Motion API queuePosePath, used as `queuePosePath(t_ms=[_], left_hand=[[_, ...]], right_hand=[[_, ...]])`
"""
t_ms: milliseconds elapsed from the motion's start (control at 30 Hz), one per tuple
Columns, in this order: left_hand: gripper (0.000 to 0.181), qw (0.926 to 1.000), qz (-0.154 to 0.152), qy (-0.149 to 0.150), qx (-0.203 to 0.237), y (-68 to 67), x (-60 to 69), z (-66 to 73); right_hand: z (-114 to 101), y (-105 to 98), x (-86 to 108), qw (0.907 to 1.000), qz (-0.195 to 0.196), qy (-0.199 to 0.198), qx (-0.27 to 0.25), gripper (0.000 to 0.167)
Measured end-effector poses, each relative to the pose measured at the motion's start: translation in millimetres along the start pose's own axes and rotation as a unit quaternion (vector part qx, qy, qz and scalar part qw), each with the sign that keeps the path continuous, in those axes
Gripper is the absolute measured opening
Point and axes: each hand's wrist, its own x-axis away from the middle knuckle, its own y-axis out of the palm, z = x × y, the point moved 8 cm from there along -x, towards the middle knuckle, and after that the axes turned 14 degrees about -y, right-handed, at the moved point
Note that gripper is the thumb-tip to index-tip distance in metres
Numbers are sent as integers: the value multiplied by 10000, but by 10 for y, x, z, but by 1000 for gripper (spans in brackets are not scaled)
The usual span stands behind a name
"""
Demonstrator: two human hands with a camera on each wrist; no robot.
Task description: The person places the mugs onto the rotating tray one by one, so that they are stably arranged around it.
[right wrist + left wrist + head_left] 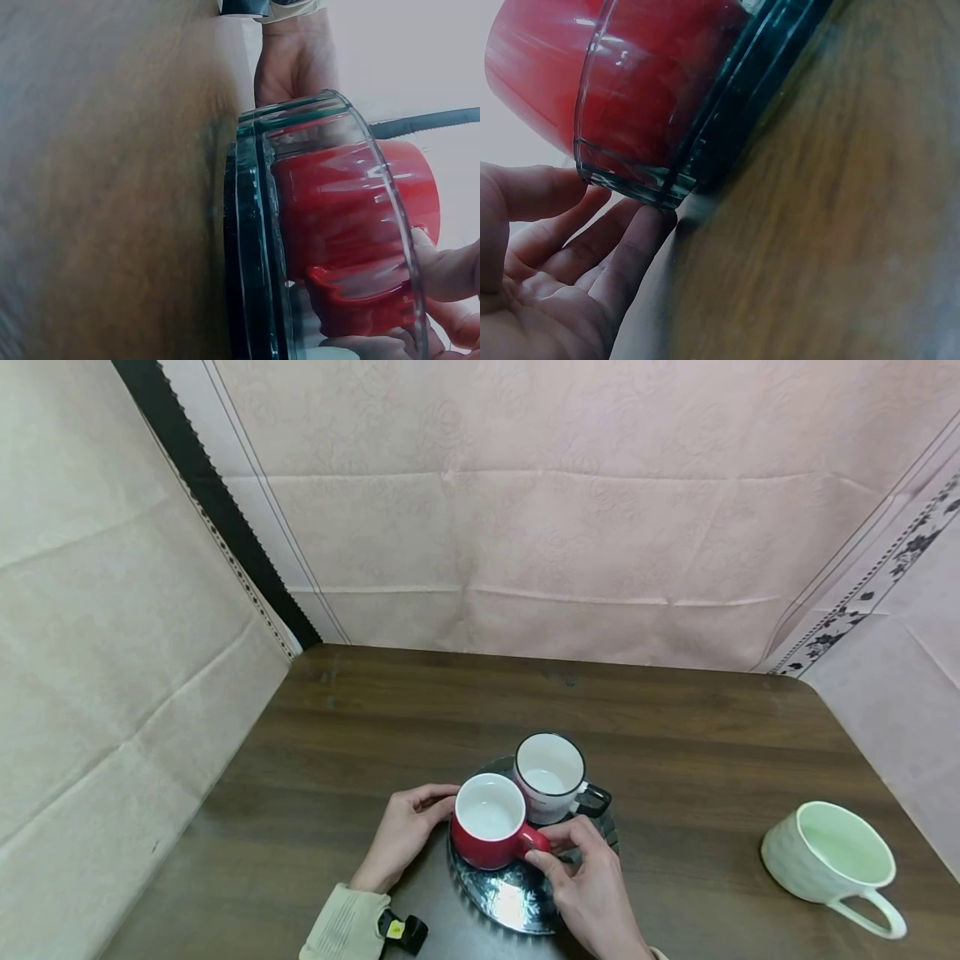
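Observation:
A red mug (489, 843) with a white inside stands on a round clear glass tray (517, 906) with a raised wall. My right hand (596, 889) pinches the red mug's handle between thumb and fingers. At the tray's left edge is my left hand (405, 835); in the left wrist view its thumb (544, 191) touches the rim while a fingertip meets the lower edge, so it grips the tray. Behind the red mug, a white mug (550, 772) with a black rim and black handle also stands on the tray. Through the glass wall, the red mug (337, 210) shows in the right wrist view.
A pale green mug (817, 856) is on the wooden table (360, 727) at the right, its handle toward the front. Light cloth (525, 543) hangs behind the table's back edge. A black band with a yellow label (401, 931) is on the left wrist.

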Motion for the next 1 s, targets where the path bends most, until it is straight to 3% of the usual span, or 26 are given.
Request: queuePosePath(t_ms=[633, 1000], left_hand=[[22, 10000, 29, 24, -60, -11, -13, 1], [22, 10000, 39, -35, -30, -8, -50, -55]], right_hand=[[-2, 22, -6, 9998, -97, -7, -155, 27], [-100, -117, 22, 9988, -211, -262, 351, 34]])
